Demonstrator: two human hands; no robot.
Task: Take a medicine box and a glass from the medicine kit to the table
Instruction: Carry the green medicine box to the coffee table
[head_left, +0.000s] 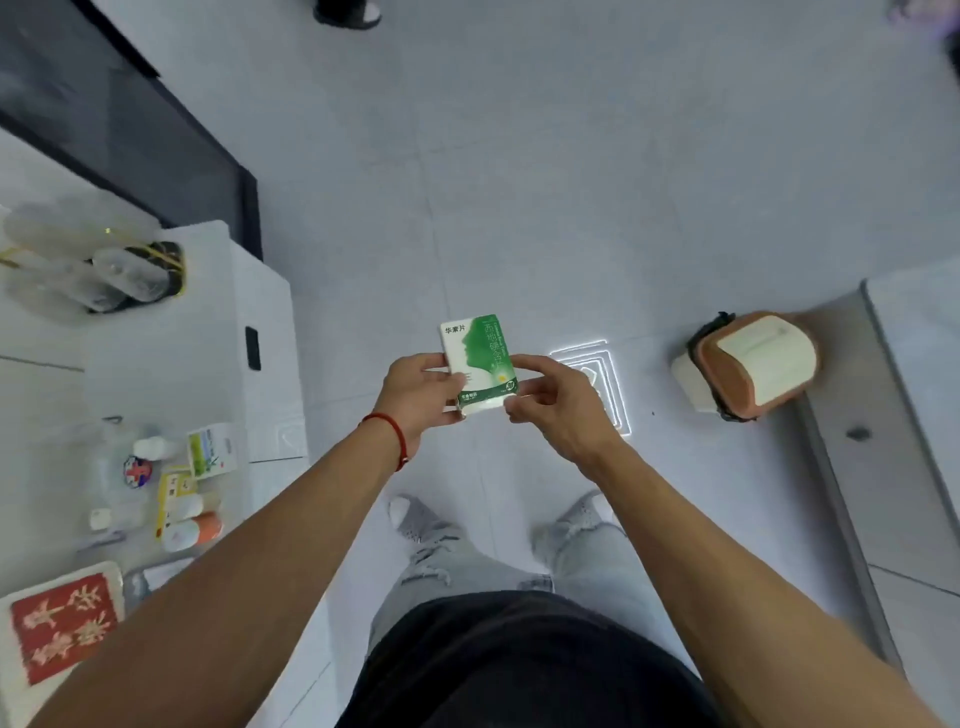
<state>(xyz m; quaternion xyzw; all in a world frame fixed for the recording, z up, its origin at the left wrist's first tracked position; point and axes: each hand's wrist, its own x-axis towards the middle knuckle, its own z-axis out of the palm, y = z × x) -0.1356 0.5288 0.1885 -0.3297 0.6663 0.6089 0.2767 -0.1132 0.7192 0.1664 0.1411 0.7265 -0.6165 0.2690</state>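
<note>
I hold a white and green medicine box (480, 358) upright in front of me, above the floor. My left hand (423, 395) grips its left edge and lower corner. My right hand (558, 400) pinches its right edge and lower corner. On the white counter at the left lies the medicine kit (156, 483), a clear bag with a red cross badge, several bottles and small boxes. Clear plastic glasses (83, 260) lie stacked on their sides further back on the same counter.
A white cabinet (260, 322) stands at the left beside a dark glass panel (119, 119). A brown and cream waste bin (748, 364) sits on the floor at the right, next to a grey table edge (914, 332). A red printed box (57, 629) lies at the lower left.
</note>
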